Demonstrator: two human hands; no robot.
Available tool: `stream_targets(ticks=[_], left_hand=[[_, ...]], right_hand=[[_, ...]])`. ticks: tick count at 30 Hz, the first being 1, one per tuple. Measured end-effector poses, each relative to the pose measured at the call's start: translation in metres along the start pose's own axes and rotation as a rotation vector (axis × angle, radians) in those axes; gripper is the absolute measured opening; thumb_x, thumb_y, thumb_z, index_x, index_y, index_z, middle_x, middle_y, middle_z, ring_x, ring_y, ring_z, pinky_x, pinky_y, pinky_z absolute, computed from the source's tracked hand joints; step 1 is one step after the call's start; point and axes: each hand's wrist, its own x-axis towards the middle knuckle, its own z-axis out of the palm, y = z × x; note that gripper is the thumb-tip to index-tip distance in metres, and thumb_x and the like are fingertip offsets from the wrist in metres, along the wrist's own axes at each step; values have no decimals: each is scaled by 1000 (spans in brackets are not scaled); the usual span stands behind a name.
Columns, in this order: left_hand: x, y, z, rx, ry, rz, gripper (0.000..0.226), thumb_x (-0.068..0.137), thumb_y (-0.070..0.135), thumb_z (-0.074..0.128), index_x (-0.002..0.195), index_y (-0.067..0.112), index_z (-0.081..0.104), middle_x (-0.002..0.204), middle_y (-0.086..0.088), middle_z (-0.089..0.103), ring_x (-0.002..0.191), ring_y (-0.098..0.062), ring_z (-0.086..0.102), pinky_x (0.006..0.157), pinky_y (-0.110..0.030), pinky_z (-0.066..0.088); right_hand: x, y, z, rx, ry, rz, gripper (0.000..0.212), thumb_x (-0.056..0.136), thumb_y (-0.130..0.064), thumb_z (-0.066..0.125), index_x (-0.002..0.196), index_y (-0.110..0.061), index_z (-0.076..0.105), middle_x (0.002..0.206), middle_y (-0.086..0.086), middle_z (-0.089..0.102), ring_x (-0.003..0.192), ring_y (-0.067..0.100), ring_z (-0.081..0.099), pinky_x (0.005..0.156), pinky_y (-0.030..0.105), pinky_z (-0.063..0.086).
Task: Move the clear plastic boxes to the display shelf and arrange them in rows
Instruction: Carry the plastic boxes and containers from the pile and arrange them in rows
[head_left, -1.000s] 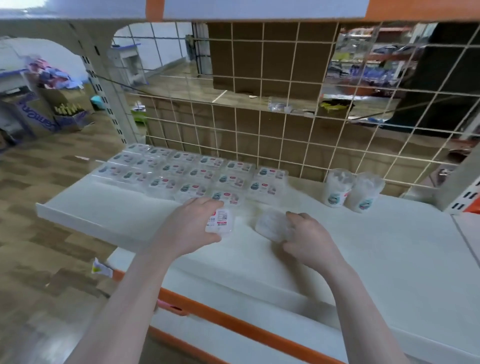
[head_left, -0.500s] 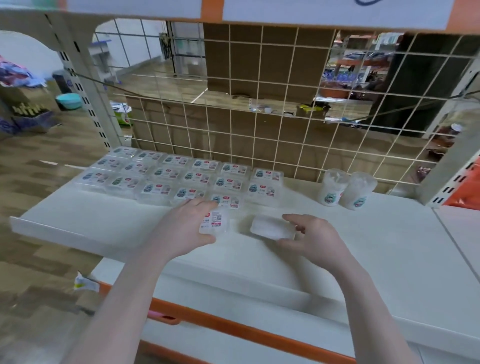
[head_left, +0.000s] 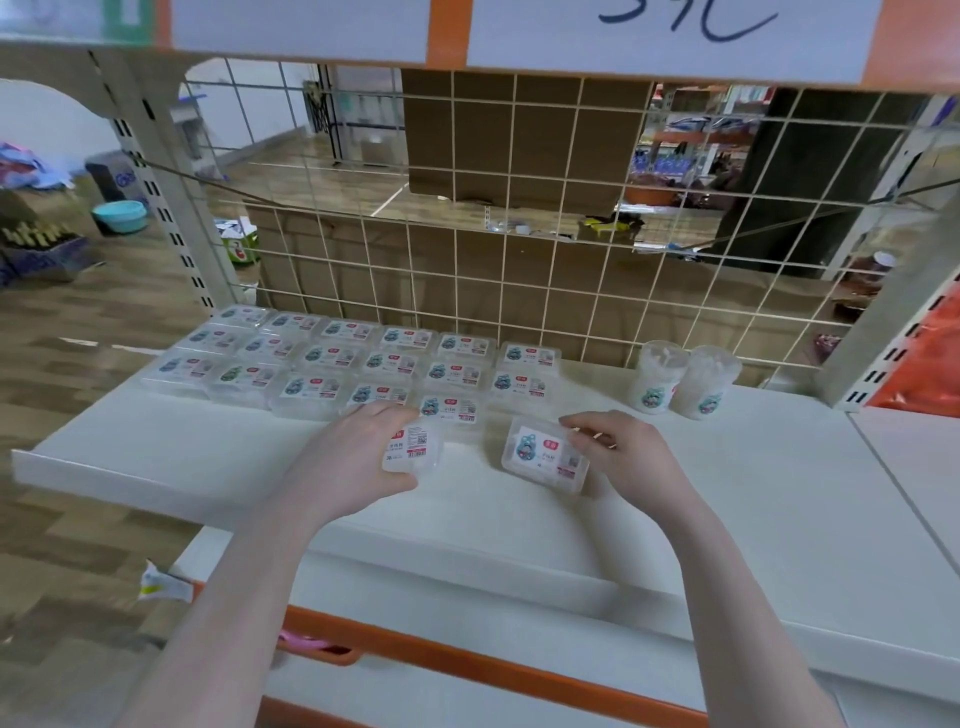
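so the right hand (head_left: 623, 457) has flipped its clear box (head_left: 545, 454) label-up on the shelf (head_left: 727, 493), fingers pinching its edge, while the left hand (head_left: 353, 462) grips another box (head_left: 413, 449) beside the rows (head_left: 363, 358), so both look ready to slot in.

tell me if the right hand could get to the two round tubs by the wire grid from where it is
Probably yes: the right hand, though busy with a clear box, has only bare shelf between it and the round tubs beyond.
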Motion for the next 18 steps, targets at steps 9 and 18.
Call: stream_targets(ticks=[9,18], left_hand=[[-1,-7,3,-18,4,-9,73,81,35,68,144,26,33,146,8,36,133,-13,32,108,-29,30],[2,-8,5,-16,5,-16,73,80,34,69,144,24,34,145,7,38,132,-13,34,107,-27,31]], right_hand=[[2,7,14,-216,-74,9,52,85,-36,66,129,-11,55,119,4,49,106,25,54,93,34,44],[11,2,13,-401,-91,-50,61,79,-36,69,134,-18,50,130,1,49,117,19,44,93,23,32]])
